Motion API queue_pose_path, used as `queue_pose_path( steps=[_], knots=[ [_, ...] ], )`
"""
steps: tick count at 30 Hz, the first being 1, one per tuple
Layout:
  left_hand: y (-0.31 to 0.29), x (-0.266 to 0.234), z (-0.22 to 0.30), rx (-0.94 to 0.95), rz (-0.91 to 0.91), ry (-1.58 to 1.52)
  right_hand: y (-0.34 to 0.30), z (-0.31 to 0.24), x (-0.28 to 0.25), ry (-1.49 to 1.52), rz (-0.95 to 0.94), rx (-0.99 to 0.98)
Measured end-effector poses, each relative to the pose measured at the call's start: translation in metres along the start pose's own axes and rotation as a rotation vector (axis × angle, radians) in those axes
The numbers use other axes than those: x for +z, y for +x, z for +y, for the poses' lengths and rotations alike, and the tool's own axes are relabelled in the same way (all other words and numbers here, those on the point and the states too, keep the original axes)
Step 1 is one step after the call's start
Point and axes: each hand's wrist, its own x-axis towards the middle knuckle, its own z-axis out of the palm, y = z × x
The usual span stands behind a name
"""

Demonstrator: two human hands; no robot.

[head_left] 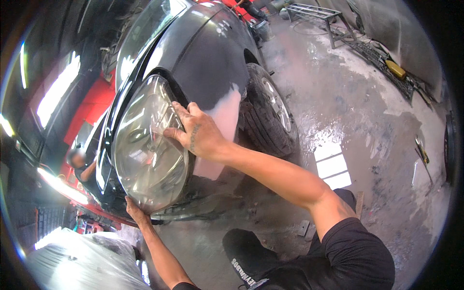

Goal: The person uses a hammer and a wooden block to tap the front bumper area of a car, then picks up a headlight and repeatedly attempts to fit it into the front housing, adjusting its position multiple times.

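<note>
Headlight [150,169], clear-lensed and rounded, is held at the front corner of a dark car, just beside the grey fender [208,63] with its pale pinkish patch [223,121] and ahead of the wheel [275,106]; whether it is fastened there cannot be told. Its outer side is met by the right hand [205,137] — thumb and forefinger spread apart, thumb laid on the lens, fingers reaching along the rim; its lower edge is met by the left hand [138,212], whose fingers are partly hidden, so that it cannot be told whether they are clamped on the housing or merely set against it. The step in hand is judged to be the steadying of the lamp, and it is best done with the weight borne from below by the left hand, while even, light pressure is given near the rim by the right; hard pushing at one spot on the lens is better avoided, the gap along the fender should be watched for evenness, and the patch should be kept free of knocks — scuffs would be easily left on it. As for writing, white capitals are seen on the dark clothing [256,258] at the lower edge, left uncopied here; on the headlight no label can be made out, and no brand is named.
</note>
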Motion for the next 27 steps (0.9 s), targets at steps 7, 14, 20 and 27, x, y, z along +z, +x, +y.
queue_pose_path(
  steps=[7,14,20,27],
  knots=[
    [-0.001,-0.009,0.001,-0.019,0.007,0.011,-0.002,0.02,0.002,0.117,0.071,-0.107],
    [0.007,-0.013,-0.011,-0.051,0.014,0.009,-0.008,0.029,0.008,0.112,0.125,-0.177],
    [-0.005,-0.005,-0.008,-0.034,-0.007,0.006,-0.014,0.04,0.011,0.117,0.16,-0.329],
    [0.002,-0.017,-0.007,-0.034,-0.044,-0.035,-0.019,0.058,0.012,0.22,0.091,-0.381]
  ],
)
